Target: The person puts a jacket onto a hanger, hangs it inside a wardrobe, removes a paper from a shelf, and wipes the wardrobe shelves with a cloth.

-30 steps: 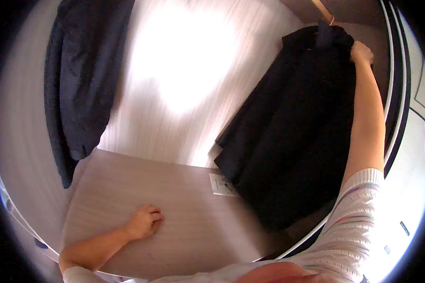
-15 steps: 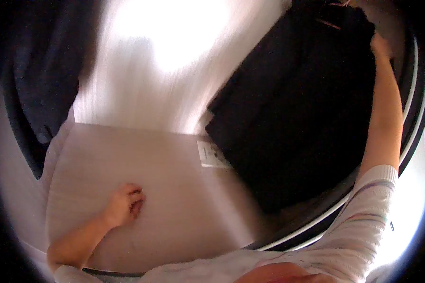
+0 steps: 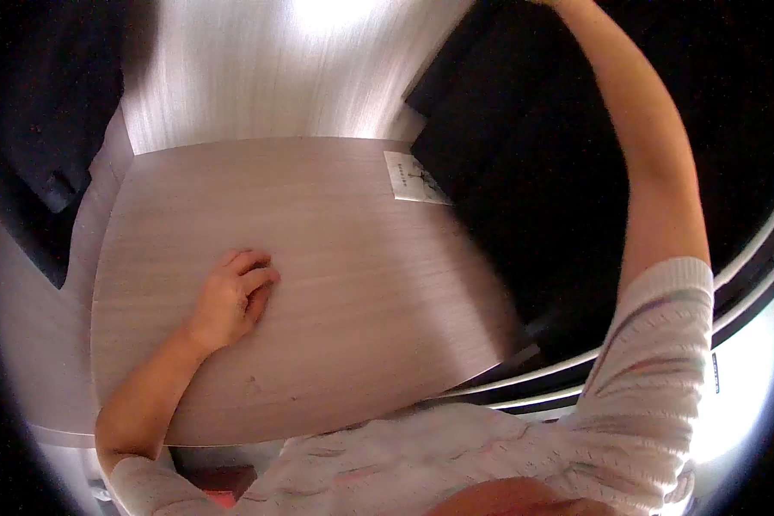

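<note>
My left hand is over the wood-grain board, fingers loosely bent and a little apart, with nothing in them. Whether it touches the board I cannot tell. My right arm reaches up along the dark hanging garments on the right. Only a sliver of my right hand shows at the top edge, so its fingers and anything in them are hidden. A small white printed card lies on the board, partly covered by the dark cloth.
Another dark garment hangs at the left. A pale, brightly lit panel stands behind the board. White-edged rails run along the lower right. Something red shows below the board's front edge.
The view has tilted downward, so more of the board's front shows. My right hand has moved up and left across the dark garments, almost out of frame. My left hand stays over the board.
</note>
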A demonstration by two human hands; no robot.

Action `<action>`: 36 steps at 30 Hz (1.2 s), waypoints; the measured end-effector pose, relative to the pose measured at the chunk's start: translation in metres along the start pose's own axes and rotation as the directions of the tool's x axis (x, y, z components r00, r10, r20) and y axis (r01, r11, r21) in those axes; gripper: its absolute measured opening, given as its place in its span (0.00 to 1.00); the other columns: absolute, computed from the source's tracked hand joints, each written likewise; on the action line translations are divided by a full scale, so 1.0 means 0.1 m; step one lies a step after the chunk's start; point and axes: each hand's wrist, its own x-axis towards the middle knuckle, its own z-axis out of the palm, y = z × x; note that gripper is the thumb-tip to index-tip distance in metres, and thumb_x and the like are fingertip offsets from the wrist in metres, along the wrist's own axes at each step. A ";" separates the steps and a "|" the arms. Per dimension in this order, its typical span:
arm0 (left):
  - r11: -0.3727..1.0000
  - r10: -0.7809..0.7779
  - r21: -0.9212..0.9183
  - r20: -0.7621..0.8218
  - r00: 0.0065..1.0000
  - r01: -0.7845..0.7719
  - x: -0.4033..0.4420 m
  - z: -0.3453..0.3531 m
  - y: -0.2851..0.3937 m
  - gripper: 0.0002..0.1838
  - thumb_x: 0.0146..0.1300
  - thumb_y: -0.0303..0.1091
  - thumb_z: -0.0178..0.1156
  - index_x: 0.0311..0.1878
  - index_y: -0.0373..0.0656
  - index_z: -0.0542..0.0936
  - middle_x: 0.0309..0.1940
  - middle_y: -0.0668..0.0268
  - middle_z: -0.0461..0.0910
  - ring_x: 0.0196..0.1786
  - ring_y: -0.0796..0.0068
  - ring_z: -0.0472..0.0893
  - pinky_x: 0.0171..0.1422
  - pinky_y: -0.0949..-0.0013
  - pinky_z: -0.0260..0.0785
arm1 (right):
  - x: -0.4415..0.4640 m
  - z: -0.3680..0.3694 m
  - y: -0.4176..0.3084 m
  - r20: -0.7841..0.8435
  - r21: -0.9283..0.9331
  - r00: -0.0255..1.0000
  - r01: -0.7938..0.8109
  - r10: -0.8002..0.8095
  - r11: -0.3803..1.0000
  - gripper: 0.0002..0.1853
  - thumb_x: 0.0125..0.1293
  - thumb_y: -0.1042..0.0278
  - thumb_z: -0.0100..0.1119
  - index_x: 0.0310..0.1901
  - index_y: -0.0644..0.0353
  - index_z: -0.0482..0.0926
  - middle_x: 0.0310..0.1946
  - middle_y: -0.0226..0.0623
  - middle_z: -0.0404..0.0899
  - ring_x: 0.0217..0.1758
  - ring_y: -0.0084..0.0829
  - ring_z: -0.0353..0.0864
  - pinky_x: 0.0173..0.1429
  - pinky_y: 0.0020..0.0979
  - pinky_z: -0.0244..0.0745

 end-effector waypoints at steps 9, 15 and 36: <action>0.875 -0.275 -0.400 0.052 0.960 0.272 -0.06 0.09 -0.13 0.13 0.47 0.17 0.58 0.38 0.39 0.78 0.44 0.57 0.75 0.48 0.56 0.73 0.50 0.62 0.67 | 0.02 1.36 0.34 0.244 -0.108 0.964 -0.085 0.109 0.990 0.31 0.62 0.42 0.44 0.63 0.50 0.63 0.69 0.42 0.48 0.72 0.50 0.39 0.65 0.67 0.32; 0.985 -0.133 -0.104 0.075 0.988 0.140 0.06 -0.04 -0.01 0.14 0.48 0.16 0.56 0.40 0.37 0.77 0.48 0.55 0.74 0.54 0.54 0.71 0.58 0.60 0.64 | -0.18 1.43 0.12 0.279 -0.067 0.952 -0.114 0.128 0.991 0.36 0.60 0.38 0.47 0.66 0.48 0.59 0.71 0.43 0.42 0.73 0.51 0.35 0.64 0.70 0.29; 0.994 -0.065 0.097 0.088 0.994 0.057 0.07 -0.03 -0.01 0.13 0.51 0.20 0.58 0.41 0.41 0.78 0.48 0.57 0.75 0.53 0.55 0.72 0.57 0.60 0.65 | -0.66 2.15 -1.08 0.256 0.194 0.965 0.009 -0.060 0.981 0.25 0.59 0.51 0.53 0.53 0.58 0.75 0.65 0.47 0.57 0.72 0.50 0.43 0.64 0.70 0.32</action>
